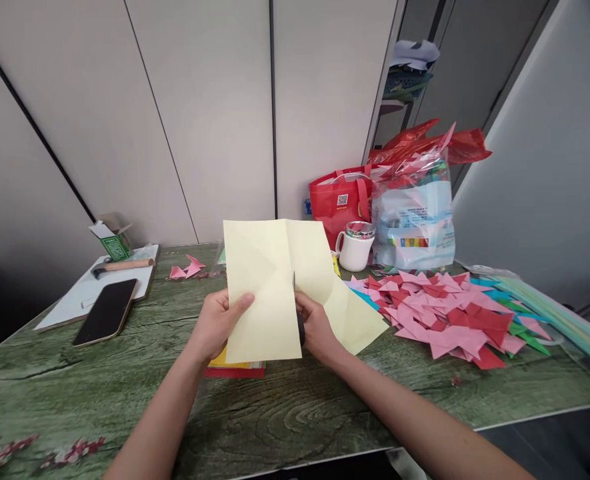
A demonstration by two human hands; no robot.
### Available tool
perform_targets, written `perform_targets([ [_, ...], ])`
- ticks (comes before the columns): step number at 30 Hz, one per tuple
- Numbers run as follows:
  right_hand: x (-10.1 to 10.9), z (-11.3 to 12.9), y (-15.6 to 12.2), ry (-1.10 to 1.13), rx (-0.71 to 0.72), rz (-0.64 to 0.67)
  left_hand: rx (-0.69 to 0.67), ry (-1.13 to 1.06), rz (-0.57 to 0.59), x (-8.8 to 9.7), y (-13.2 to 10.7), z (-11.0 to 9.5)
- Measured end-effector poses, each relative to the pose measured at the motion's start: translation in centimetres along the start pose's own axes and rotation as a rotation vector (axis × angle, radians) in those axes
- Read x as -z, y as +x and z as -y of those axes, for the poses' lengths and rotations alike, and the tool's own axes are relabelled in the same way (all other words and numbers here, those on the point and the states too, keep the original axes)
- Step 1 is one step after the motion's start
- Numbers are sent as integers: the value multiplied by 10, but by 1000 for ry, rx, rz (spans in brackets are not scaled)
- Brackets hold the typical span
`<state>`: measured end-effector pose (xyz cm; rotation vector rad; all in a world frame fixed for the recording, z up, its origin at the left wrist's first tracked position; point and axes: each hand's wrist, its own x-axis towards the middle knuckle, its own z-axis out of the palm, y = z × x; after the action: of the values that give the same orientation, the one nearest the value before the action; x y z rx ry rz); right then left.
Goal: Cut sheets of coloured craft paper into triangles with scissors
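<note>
A pale yellow sheet of paper [269,280] with fold creases is held upright in front of me, above the green table [285,413]. My left hand [217,323] pinches its lower left edge, thumb on the front. My right hand [317,327] is closed on dark scissors [299,313], whose blade runs up into the sheet from the bottom along a crease. The right part of the sheet hangs down and away behind my right hand. Under the sheet lies a small stack of coloured paper [235,367] on the table.
A heap of pink and red folded paper triangles [449,313] covers the right side. A white mug [355,248], a red bag [339,200] and a plastic bag [415,213] stand behind. A phone [107,310], a hammer [122,266] and a small box [112,240] lie left.
</note>
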<state>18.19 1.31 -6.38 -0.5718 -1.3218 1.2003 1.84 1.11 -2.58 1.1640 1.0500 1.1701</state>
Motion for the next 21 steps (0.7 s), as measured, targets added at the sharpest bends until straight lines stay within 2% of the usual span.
perform_targets([
  [8,3,-4,0,-4,41,14,-29,26,-23,1,1,3],
  [21,3,-4,-1,-44,10,-12,-21,36,-19,0,-2,0],
])
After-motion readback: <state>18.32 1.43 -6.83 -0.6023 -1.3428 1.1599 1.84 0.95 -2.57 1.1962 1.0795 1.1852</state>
